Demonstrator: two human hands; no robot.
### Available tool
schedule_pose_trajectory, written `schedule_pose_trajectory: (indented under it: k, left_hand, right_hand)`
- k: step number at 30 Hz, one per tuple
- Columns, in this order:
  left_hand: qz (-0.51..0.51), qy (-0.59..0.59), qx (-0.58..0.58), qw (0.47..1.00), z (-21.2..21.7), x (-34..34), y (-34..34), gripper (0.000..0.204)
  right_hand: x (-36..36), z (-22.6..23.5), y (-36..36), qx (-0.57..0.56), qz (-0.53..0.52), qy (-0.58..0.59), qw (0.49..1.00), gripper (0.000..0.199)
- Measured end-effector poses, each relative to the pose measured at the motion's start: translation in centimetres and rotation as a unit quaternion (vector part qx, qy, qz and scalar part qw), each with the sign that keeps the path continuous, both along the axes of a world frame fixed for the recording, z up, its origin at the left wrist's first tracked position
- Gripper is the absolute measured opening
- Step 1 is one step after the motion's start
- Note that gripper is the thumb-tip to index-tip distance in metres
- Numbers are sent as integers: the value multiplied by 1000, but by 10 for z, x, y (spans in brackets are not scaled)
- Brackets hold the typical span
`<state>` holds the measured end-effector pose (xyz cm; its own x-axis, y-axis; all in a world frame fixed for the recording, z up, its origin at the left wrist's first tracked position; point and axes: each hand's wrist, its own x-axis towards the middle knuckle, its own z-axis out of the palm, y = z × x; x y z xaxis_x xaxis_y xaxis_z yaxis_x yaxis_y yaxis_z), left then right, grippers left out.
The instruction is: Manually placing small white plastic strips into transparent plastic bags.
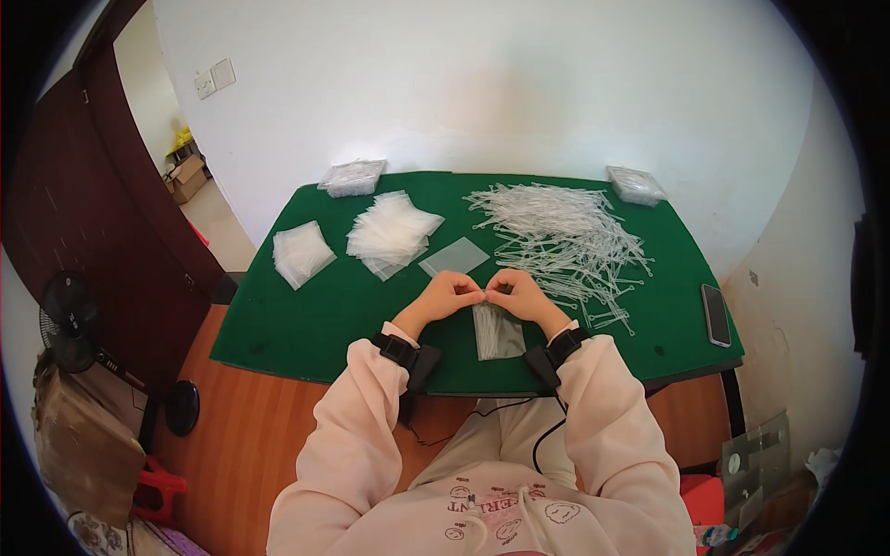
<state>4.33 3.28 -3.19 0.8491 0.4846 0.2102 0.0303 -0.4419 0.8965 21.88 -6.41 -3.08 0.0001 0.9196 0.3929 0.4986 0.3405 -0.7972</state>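
Note:
At the near middle of the green table, a clear plastic bag [508,343] holds a bundle of thin, clear sticks on its left side. My left hand [450,295] and my right hand [521,295] meet at the bag's top edge, thumbs and forefingers pinched together on it. Just beyond my hands, a single flat clear bag [454,257] lies on the cloth. Right of it spreads a large loose heap of clear plastic sticks [556,227], several with small loops at their ends.
A fanned pile of clear bags [394,227] and a smaller stack of bags [303,253] lie at left. Filled clear packs stand at the back left [355,177] and back right [637,185]. A phone [715,315] rests near the right edge of the table [269,320].

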Motion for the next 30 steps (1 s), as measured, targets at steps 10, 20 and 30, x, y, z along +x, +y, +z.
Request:
schedule_pose_trajectory:
  k: [10, 20, 30]
  left_hand:
    - [47, -14, 26, 998, -3, -1, 5, 15]
    - [95, -2, 59, 994, 6, -8, 10, 13]
    - [22, -21, 94, 995, 2, -2, -3, 17]
  right_hand:
    - [2, 2, 1, -35, 6, -72, 997, 16]
    - [9, -1, 2, -48, -52, -7, 997, 13]
    - [-3, 9, -5, -52, 28, 7, 998, 11]
